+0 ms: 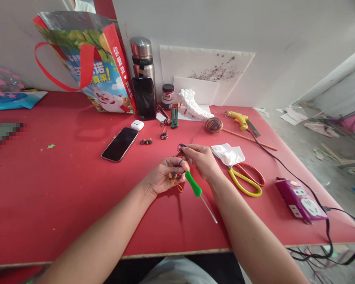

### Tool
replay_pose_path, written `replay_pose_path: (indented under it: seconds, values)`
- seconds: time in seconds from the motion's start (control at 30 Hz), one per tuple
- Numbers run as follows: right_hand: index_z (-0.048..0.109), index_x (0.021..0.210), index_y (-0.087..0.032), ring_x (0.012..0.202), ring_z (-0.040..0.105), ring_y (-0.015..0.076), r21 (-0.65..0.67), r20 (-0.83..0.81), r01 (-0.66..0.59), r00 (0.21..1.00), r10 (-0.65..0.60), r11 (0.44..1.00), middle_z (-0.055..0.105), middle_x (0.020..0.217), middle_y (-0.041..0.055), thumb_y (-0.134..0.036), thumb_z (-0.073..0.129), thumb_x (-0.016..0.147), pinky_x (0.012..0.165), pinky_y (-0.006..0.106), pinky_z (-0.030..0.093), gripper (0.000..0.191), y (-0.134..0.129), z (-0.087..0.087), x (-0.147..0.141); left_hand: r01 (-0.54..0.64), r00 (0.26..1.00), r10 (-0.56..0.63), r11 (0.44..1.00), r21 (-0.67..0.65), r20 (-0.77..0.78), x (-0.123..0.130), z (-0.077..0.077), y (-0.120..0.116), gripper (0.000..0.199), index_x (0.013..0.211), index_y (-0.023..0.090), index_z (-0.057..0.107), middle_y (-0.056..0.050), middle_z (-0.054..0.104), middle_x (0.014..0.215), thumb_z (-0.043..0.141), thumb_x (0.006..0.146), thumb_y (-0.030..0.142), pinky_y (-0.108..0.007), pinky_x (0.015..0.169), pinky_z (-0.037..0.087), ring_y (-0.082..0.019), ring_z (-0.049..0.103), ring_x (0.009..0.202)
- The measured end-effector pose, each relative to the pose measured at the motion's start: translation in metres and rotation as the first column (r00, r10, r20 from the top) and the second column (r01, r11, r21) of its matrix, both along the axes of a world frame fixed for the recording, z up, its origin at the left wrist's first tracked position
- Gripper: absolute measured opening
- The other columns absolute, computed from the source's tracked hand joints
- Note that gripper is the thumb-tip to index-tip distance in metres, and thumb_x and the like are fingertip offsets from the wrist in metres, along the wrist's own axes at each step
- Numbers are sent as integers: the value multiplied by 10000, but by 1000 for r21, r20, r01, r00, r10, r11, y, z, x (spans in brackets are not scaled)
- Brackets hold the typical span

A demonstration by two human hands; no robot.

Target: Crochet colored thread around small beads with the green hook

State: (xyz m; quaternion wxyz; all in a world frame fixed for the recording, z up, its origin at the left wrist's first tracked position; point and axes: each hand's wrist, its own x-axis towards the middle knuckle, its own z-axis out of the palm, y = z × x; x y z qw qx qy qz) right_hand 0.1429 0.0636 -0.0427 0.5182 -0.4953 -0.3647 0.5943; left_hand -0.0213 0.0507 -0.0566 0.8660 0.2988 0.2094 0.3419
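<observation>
Over the red table, both hands are close together on multicoloured crocheted pieces of yarn. My left hand (162, 175) is closed around one crocheted piece (174, 176), an orange yarn loop hanging below it. With thumb and fingers pinched, my right hand (201, 159) grips another small crocheted piece (181, 148) just above. A crochet hook (193, 184) with a green handle juts out from between the hands, its metal shaft pointing down and right. Which hand bears the hook I cannot tell. Two more small crocheted pieces, one (145, 141) flat and one (164, 135) with yarn attached, lie beyond.
A yarn ball (213, 124), yellow glue gun (239, 120), scissors (248, 181) under white tissue (229, 153) and a purple power socket (301, 201) lie rightward. Phone (120, 144), earbud case (137, 125), green cutter (174, 118), flask (142, 49) and shopping bag (88, 67) stand or lie farther back.
</observation>
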Motion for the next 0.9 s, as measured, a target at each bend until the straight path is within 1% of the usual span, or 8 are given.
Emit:
replay_pose_path:
  seconds: [0.17,0.33,0.53,0.6,0.67,0.73,0.8,0.9]
  values:
    - [843,745,-165,601,639,162,52,124,26,992,-33,998,764,653,50,-360,855,679,572,292,510,206,3,-9,-8,10,1000,-10,1000,9,15,2,1,-1,299,750,115,810,6,624,642,1047,652,267,-181,549,492,-68,602,550]
    - [867,868,-190,663,727,186,135,247,66,964,-98,989,812,726,39,-334,777,780,622,285,559,191,10,-21,-19,10,1000,-10,1000,6,15,4,3,-1,327,729,118,827,3,641,628,1074,606,294,-183,576,508,-75,622,546]
    - [865,1037,-183,693,822,226,204,394,-56,919,-30,977,849,777,44,-247,657,873,654,315,655,272,33,-25,-30,12,1000,-12,1000,17,10,3,5,-3,336,712,125,820,-5,643,629,1078,597,307,-190,565,483,-84,618,554]
    - [867,1115,-211,774,841,225,257,478,-101,878,-36,961,868,849,36,-198,628,908,735,330,675,317,45,-24,-35,12,1000,-12,1000,20,11,2,5,-4,343,712,121,815,-10,639,633,1077,598,311,-194,561,473,-87,613,562]
    - [870,1152,-253,991,842,232,329,564,-137,822,-78,934,889,1034,38,-176,637,940,946,367,665,325,57,-23,-41,11,1000,-11,1000,19,14,2,5,-5,351,712,118,813,-10,635,636,1079,590,312,-197,560,470,-88,609,565]
    - [875,1166,-265,1185,787,262,384,644,-180,755,-123,906,871,1207,57,-167,650,963,1116,415,597,318,68,-23,-47,7,1000,-8,1000,16,18,2,5,-6,355,711,119,812,-6,630,637,1080,583,313,-198,558,470,-86,604,562]
    - [882,1168,-226,1248,738,312,403,714,-231,685,-146,885,852,1245,109,-138,640,969,1171,474,555,326,76,-24,-53,3,1000,-3,1000,10,21,2,5,-6,351,710,118,813,0,625,634,1081,579,302,-199,563,480,-80,598,554]
    - [895,1119,-185,1202,716,350,393,793,-320,592,-142,862,837,1206,163,-84,619,952,1157,522,550,338,82,-29,-57,-4,1000,4,1000,-6,21,1,5,-5,351,721,120,817,2,628,647,1086,570,288,-191,565,491,-83,617,579]
